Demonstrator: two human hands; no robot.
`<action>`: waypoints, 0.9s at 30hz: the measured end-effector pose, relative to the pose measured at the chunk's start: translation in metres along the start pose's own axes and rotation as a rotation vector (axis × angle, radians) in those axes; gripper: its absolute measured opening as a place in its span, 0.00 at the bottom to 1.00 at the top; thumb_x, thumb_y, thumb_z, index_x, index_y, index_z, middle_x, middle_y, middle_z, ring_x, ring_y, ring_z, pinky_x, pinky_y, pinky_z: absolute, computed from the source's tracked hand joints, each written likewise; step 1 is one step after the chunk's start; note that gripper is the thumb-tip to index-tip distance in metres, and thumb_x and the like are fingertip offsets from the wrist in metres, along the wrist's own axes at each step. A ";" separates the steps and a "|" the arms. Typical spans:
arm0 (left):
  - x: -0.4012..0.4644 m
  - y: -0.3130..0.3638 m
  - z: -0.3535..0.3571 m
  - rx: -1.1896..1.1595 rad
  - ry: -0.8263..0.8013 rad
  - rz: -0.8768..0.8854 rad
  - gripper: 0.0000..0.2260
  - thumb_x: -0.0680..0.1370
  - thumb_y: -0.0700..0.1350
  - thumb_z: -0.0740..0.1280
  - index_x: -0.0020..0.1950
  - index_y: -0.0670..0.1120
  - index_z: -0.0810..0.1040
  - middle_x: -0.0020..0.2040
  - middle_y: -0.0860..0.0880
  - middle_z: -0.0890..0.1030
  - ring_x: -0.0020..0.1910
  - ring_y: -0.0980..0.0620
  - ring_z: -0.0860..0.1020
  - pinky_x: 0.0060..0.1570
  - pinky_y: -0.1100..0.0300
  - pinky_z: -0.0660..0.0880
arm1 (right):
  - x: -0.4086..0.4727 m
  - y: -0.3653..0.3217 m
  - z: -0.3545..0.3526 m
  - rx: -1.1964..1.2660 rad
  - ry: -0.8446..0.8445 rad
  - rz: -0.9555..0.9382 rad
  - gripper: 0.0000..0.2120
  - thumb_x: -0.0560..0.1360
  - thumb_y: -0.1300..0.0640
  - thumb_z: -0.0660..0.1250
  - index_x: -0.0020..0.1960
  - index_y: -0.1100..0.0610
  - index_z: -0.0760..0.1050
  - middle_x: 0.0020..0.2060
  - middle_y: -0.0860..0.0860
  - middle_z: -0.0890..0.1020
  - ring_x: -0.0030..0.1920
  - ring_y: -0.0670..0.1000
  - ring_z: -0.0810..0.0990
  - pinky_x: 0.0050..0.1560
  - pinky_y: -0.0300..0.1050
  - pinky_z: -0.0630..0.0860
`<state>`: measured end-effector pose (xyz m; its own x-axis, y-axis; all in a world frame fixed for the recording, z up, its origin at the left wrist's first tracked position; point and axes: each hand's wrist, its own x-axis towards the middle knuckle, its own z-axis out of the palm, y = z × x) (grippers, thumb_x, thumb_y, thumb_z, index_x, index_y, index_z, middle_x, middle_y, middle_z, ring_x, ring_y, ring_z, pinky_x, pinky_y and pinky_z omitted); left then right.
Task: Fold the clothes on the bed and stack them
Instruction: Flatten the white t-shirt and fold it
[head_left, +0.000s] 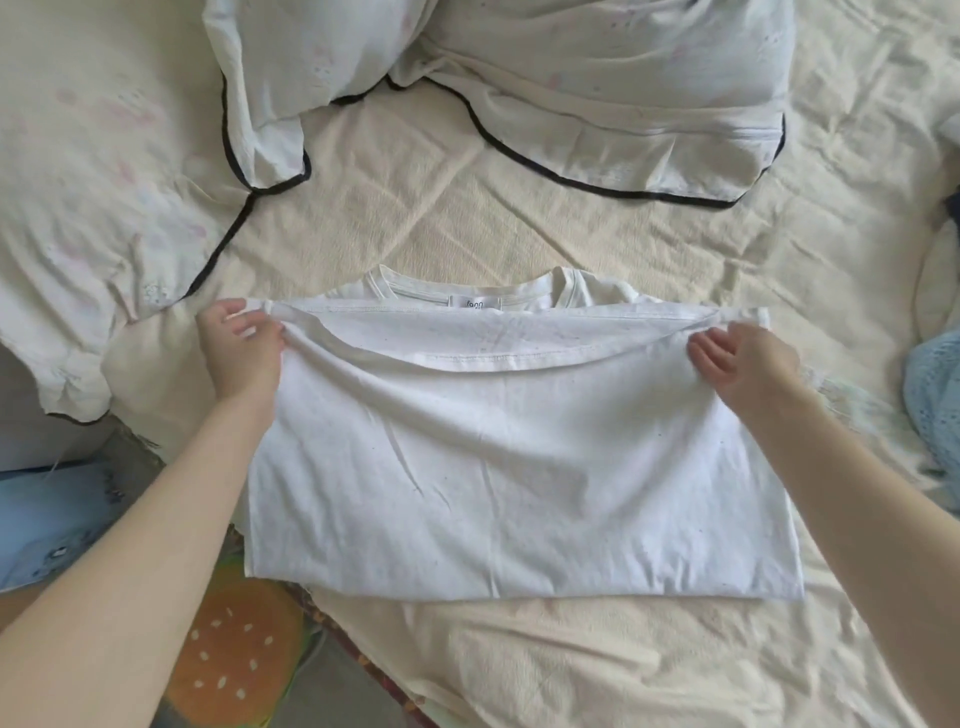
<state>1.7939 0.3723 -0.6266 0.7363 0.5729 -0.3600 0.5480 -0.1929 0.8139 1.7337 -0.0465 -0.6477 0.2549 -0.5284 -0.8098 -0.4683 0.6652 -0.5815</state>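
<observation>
white cotton T-shirt | hem pinched, both hands | creased cream sheet

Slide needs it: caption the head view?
Both hands, left hand and right hand, fold a white T-shirt on the bed.

— How's the light?
— Soft, bright daylight, even all over; only faint shadows in the folds of the white T-shirt.
— Sharp?
— Slightly soft, and blurrier toward the pillows. Wide-angle bending curves the edges.
</observation>
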 end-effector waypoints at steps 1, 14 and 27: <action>-0.003 -0.005 0.001 0.132 -0.015 0.094 0.10 0.77 0.36 0.63 0.56 0.46 0.70 0.51 0.48 0.77 0.46 0.52 0.78 0.52 0.54 0.78 | -0.001 0.004 0.002 -0.076 -0.009 -0.021 0.12 0.80 0.62 0.60 0.61 0.66 0.69 0.52 0.62 0.79 0.46 0.56 0.83 0.39 0.46 0.81; 0.007 0.019 0.026 0.385 -0.238 -0.263 0.14 0.75 0.51 0.67 0.37 0.41 0.77 0.25 0.47 0.80 0.19 0.55 0.77 0.18 0.71 0.64 | -0.004 0.000 0.038 -0.370 -0.061 0.029 0.05 0.72 0.67 0.60 0.42 0.62 0.73 0.29 0.55 0.81 0.24 0.50 0.80 0.25 0.39 0.78; -0.015 0.031 0.033 0.397 -0.412 -0.419 0.20 0.75 0.59 0.67 0.40 0.40 0.78 0.28 0.46 0.82 0.24 0.53 0.80 0.17 0.71 0.64 | -0.009 -0.002 0.032 -0.211 -0.145 0.045 0.03 0.74 0.65 0.59 0.42 0.60 0.71 0.31 0.54 0.84 0.35 0.51 0.85 0.39 0.41 0.82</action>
<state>1.8127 0.3310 -0.6116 0.4790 0.3297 -0.8136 0.8636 -0.3430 0.3695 1.7594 -0.0260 -0.6421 0.3413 -0.4091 -0.8463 -0.6443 0.5537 -0.5275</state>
